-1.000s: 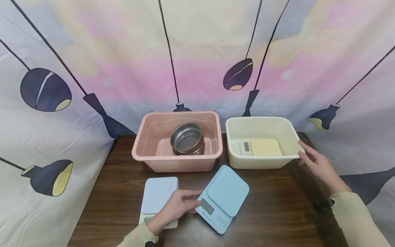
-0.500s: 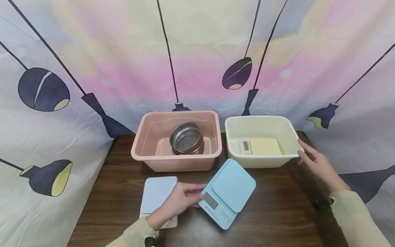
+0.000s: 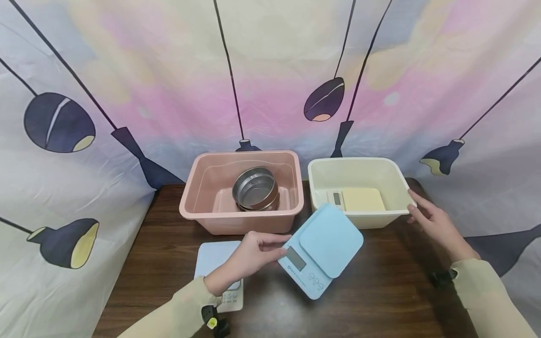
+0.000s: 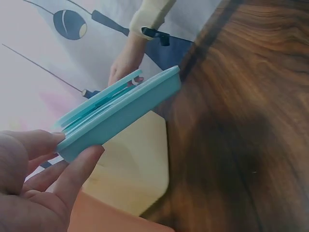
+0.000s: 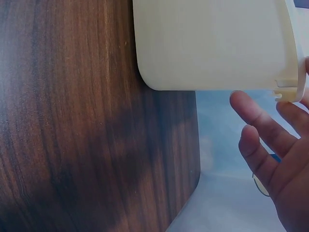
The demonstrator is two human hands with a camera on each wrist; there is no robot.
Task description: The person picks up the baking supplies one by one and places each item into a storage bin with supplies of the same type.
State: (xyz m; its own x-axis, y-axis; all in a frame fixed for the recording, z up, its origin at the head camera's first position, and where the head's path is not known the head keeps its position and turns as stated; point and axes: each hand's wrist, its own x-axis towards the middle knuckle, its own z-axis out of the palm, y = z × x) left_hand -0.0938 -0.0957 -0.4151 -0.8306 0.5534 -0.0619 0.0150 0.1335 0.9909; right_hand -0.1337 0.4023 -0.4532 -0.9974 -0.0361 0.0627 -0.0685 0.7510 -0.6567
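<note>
A light blue kitchen scale (image 3: 327, 244) is pinched at its left edge by my left hand (image 3: 249, 258); it hangs tilted above the table, its top corner overlapping the front wall of the cream bin (image 3: 367, 220). In the left wrist view, thumb and fingers clasp the end of the blue scale (image 4: 120, 113), seen side-on. My right hand (image 3: 437, 227) holds the cream bin's right rim; the right wrist view shows fingers at the rim of the bin (image 5: 212, 43), other fingers extended below. Inside that bin lies a yellow-topped scale (image 3: 363, 199).
A pink bin (image 3: 245, 225) holding round metal pans (image 3: 255, 189) stands left of the cream bin. Another scale, pale blue with a white base (image 3: 215, 256), lies on the brown table (image 3: 160, 281), partly behind my left forearm. A patterned cloth (image 3: 270, 70) hangs behind.
My left hand has moved the blue scale up and to the right, closer to the cream bin. My right hand has stayed at the rim.
</note>
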